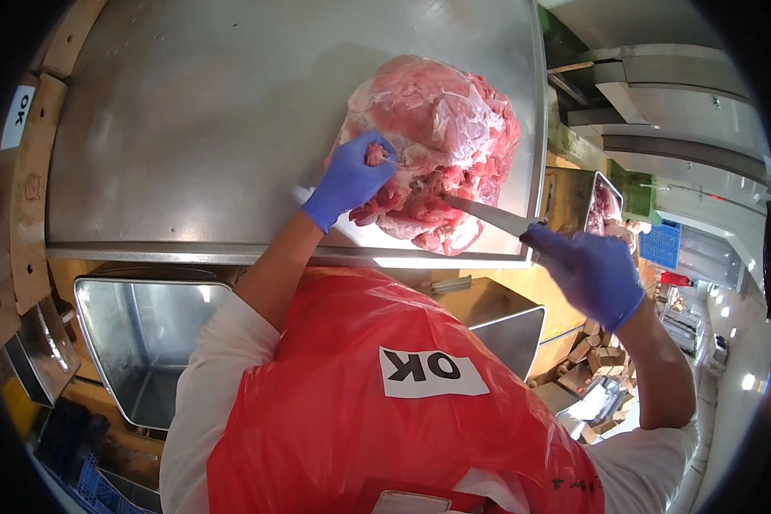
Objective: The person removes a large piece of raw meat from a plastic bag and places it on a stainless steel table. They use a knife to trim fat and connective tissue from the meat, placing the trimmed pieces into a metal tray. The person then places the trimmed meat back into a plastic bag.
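The big slab of raw meat (pixel 437 146) is lying on the steel desk (pixel 188 128), toward its right-hand end and close to the near edge. It is looking heavy and floppy to me: pink muscle under a wet, shiny membrane with pale fat running through it, so expect it to be sagging and sliding rather than holding its shape. The glossy skin is likely slick; the torn, ragged edge nearest you is probably giving the better purchase.

Your left hand (pixel 351 178), in a blue glove, is working at the meat's left side, its grip pinched together on a small flap of flesh and pulling it up off the slab. That is a sensible spot, since a fold of loose tissue gives under the fingers instead of slipping away.

Your right hand (pixel 593 272), also blue-gloved, is sitting to the right of the meat and off the desk's corner, its grip wrapped tight around the handle of a long knife (pixel 488 214). The blade is pointing left and its tip is touching the meat's lower edge, just right of the pinched flap.

Below the meat, under the desk's near edge, steel bins (pixel 137 343) are standing open. Right of the meat, beyond the desk, a tray (pixel 606 206) is holding more red meat.
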### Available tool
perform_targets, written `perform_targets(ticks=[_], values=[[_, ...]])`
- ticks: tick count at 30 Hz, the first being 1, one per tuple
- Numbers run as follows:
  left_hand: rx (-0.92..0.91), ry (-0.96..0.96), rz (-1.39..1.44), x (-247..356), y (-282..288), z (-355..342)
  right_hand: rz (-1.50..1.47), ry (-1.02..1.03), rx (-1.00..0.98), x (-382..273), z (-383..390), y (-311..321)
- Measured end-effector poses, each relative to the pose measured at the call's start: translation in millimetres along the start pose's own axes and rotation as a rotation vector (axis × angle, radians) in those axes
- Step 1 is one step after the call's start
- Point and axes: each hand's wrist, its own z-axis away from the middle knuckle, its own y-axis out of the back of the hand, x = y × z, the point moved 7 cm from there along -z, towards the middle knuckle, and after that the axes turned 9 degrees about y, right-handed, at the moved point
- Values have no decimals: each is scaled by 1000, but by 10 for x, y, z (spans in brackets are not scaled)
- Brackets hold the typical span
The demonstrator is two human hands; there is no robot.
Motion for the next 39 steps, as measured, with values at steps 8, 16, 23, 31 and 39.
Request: perform_targets(ticks=[8, 16, 23, 31, 39], values=[[-56, -25, -16, -58, -41, 27, 120, 111, -79, -37, -296, -161], [-52, -54, 67, 33, 11, 15, -134, 85, 297, 369, 81, -1032], [-3, -14, 100, 4, 132, -53, -184, 92, 469, 401, 102, -1487], [-31, 57, 95, -13, 250, -90, -215, 93, 643, 246, 99, -1850], [17, -26, 78, 117, 308, -140, -278, 4, 736, 172, 86, -2260]])
